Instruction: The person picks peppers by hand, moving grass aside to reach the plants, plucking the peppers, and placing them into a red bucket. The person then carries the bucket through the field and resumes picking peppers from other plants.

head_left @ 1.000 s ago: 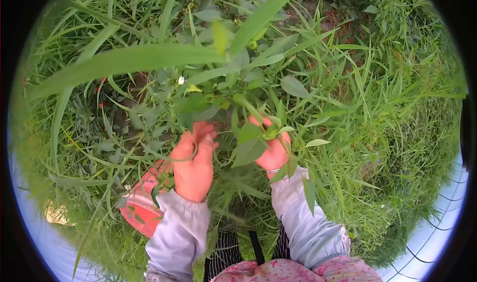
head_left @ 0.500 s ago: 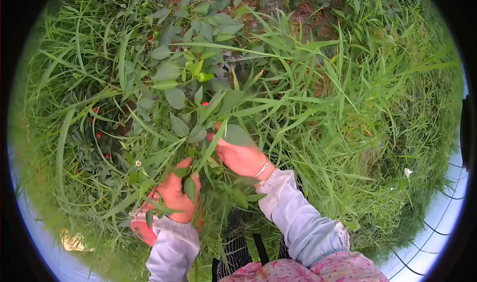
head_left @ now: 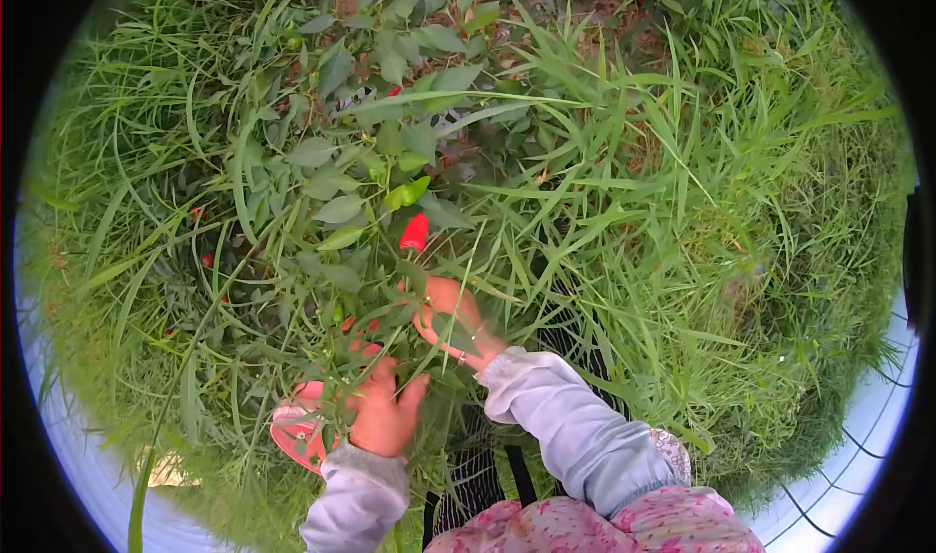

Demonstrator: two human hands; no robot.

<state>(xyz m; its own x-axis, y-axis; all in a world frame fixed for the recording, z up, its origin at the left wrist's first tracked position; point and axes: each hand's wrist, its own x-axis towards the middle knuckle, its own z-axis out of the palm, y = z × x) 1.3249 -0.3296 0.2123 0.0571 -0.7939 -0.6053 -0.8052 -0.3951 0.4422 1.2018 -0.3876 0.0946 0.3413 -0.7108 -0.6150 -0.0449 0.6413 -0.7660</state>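
My left hand point(head_left: 382, 412) reaches low into the pepper plant, thumb apart from the fingers, whose tips are partly hidden by leaves. Small red patches show just beyond them; whether these are peppers or fingertips I cannot make out. Above and to the right, my right hand point(head_left: 450, 309) has its fingers curled in among leaves and stems; what lies in them is hidden. A ripe red pepper point(head_left: 414, 232) hangs just above that hand, apart from it. A light green pepper point(head_left: 407, 194) grows a little higher on the plant.
A pink object point(head_left: 297, 434), partly covered by grass, lies left of my left hand. Tall grass point(head_left: 643, 221) crowds the plant, with long blades crossing it. Several red peppers show in the foliage at left. Bare soil point(head_left: 624, 36) appears at the top.
Both hands have moved lower; the left has also shifted right and its thumb stands apart. The red pepper, mostly covered by leaves before, now shows fully. Leaves and grass around it have swung.
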